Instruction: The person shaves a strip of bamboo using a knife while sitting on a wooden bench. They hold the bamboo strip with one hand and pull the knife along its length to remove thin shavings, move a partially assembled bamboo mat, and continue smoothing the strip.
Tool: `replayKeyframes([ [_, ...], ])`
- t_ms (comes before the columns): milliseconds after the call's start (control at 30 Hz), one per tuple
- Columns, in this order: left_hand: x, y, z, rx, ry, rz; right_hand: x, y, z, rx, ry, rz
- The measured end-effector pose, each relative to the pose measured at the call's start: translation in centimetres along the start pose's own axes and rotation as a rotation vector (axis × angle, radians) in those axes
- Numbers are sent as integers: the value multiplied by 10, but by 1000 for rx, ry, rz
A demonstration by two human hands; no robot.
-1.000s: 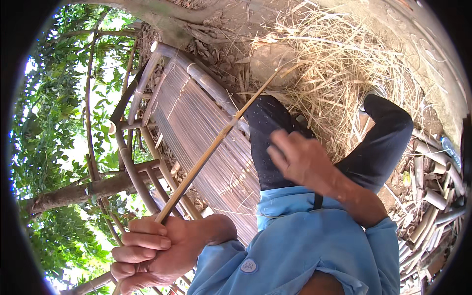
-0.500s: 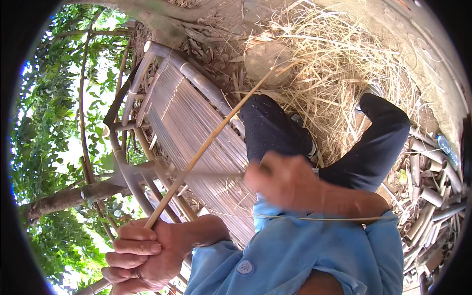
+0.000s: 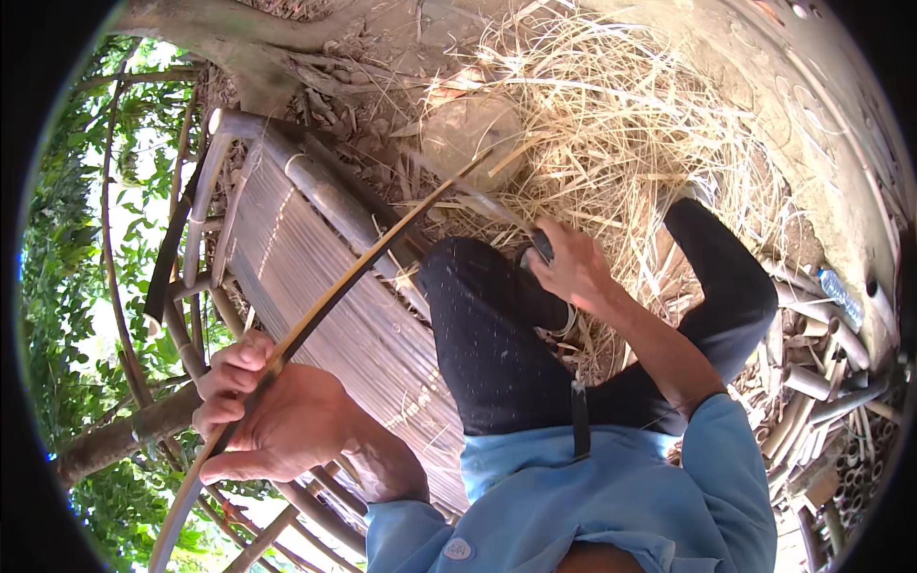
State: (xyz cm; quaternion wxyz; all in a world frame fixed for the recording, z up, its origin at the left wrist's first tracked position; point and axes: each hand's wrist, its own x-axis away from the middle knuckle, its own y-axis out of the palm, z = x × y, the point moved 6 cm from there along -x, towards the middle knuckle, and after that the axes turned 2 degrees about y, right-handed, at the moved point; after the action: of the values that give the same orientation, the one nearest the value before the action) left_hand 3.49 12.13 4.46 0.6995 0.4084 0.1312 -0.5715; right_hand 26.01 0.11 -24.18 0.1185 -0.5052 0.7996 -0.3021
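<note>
A long bamboo strip (image 3: 363,263), pale on one face and dark on the other, slants from the lower left up toward the straw. My left hand (image 3: 296,420) grips its near part, fingers curled round it and thumb along the lower side. In my right hand (image 3: 576,270) is a knife (image 3: 541,244), closed in the fist by its dark handle. Its blade, smeared by motion, points up and left and crosses the strip close to the far tip. Whether blade and strip touch, I cannot tell.
A slatted bamboo bench (image 3: 325,277) stands left of my legs. Pale shavings (image 3: 621,124) heap on the ground ahead, beside a rounded stone (image 3: 468,134). Cut bamboo pieces (image 3: 812,382) and a plastic bottle (image 3: 841,294) lie at the right. Leafy branches (image 3: 72,267) fill the left side.
My right hand has carried the knife from above my lap outward to the strip's far end. The strip has turned, showing its dark side, and my left-hand grip looks looser. The view has shifted.
</note>
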Motion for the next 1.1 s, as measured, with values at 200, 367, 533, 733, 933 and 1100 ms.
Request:
replayKeyframes([
  [200, -34, -7, -27, 267, 5, -285, -65, 16, 83, 94, 26, -17],
  [367, -49, 39, -44, 389, -55, -379, -96, 44, 125, 135, 59, 53],
  [533, -55, 30, -41, 209, 286, -143, -112, 49, 150, 45, 38, 141],
  [733, -54, 36, -33, 84, 282, -292, -126, 68, 152, 20, 86, 67],
  [933, -50, 45, -31, 17, 310, -353, -132, 41, 68, -161, -398, 270],
  [1100, -47, 56, -36, 19, 315, -387, -163, 73, 154, -12, 46, 78],
])
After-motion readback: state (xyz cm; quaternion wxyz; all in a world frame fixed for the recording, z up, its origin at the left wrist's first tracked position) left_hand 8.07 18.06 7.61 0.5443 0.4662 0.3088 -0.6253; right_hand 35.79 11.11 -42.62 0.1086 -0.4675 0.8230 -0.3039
